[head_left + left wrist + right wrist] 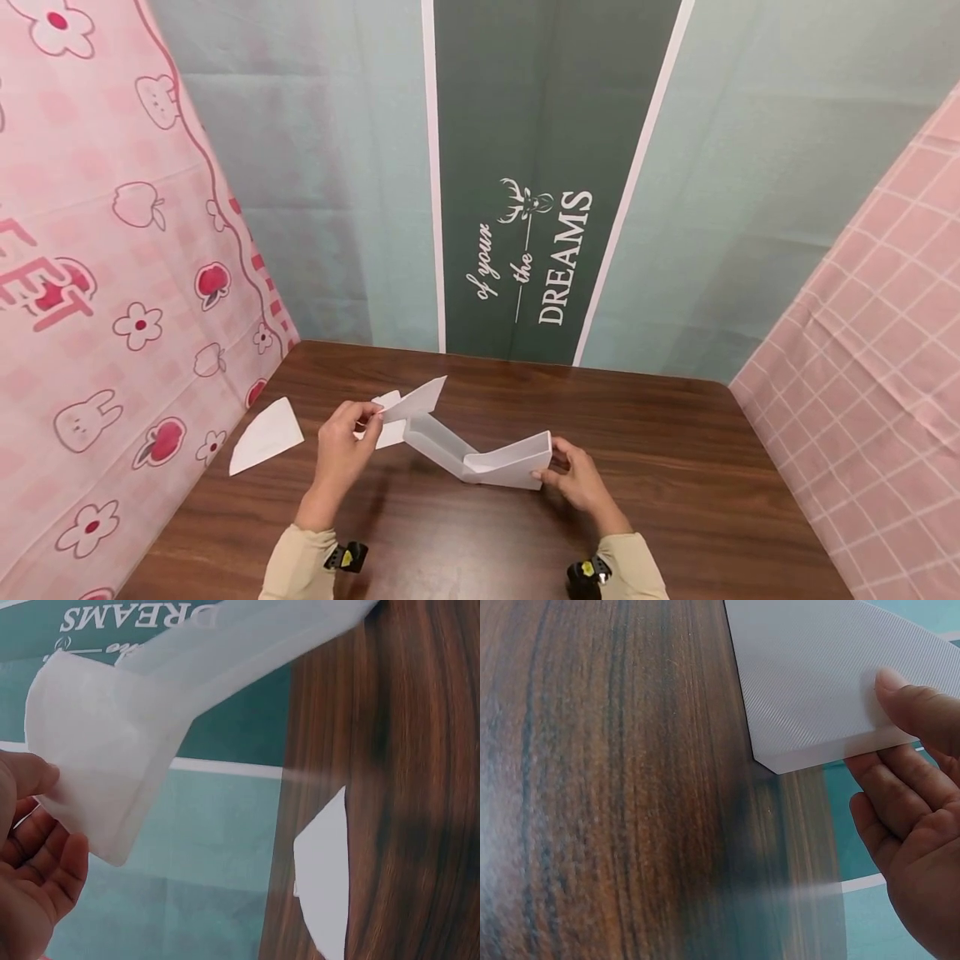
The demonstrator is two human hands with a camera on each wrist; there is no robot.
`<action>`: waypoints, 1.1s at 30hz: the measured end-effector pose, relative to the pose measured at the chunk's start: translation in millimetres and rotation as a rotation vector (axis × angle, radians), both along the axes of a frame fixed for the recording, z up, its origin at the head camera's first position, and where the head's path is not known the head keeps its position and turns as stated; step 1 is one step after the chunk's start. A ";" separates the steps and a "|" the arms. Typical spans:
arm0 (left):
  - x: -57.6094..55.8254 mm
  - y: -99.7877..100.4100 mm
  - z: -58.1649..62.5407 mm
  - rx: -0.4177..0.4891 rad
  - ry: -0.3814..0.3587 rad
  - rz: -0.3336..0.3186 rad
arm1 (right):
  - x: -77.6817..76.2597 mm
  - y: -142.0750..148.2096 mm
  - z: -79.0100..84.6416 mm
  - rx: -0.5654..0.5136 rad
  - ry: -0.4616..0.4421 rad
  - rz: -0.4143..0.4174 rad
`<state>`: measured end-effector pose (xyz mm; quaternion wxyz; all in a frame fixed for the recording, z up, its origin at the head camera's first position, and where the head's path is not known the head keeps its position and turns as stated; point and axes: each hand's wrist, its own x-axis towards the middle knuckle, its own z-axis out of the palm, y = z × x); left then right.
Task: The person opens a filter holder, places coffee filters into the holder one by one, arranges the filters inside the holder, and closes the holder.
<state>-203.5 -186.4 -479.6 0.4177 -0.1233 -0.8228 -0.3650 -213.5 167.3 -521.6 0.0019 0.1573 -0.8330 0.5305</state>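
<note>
A white folded piece, card-like with a finely ribbed face, stretches between my hands over the table. Its left flap [418, 402] tilts upward, its middle strip [438, 444] slants down, and its right panel [513, 463] stands on edge near the tabletop. My left hand [348, 437] pinches the left flap at its outer edge, thumb on one face and fingers behind, as the left wrist view shows. With thumb and fingers, my right hand [919, 776] grips the outer end of the right panel [817, 682]. Beside the left fingers, another flat white piece [392, 434] lies partly hidden.
A loose white fan-shaped piece [266, 437] lies on the left side of the dark wooden table [660, 467]. Printed cloths hang around it: pink at left [172, 333], green behind [360, 208], pink checked at right [862, 358].
</note>
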 end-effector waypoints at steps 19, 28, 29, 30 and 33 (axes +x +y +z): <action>0.4 13.6 14.1 0.017 0.047 -0.027 | -9.0 4.7 -18.4 -0.017 -0.018 0.001; 1.0 15.7 20.1 0.035 0.058 -0.038 | 5.8 -2.5 9.8 -0.010 -0.029 -0.001; 1.0 16.2 20.3 0.039 0.060 -0.040 | 6.2 -2.7 10.7 -0.008 -0.029 -0.004; 0.9 16.8 20.3 0.044 0.058 -0.046 | 6.2 -2.9 11.2 -0.009 -0.027 -0.005; 0.5 20.0 19.7 0.055 0.043 -0.067 | 5.3 -2.7 9.8 -0.017 -0.019 0.001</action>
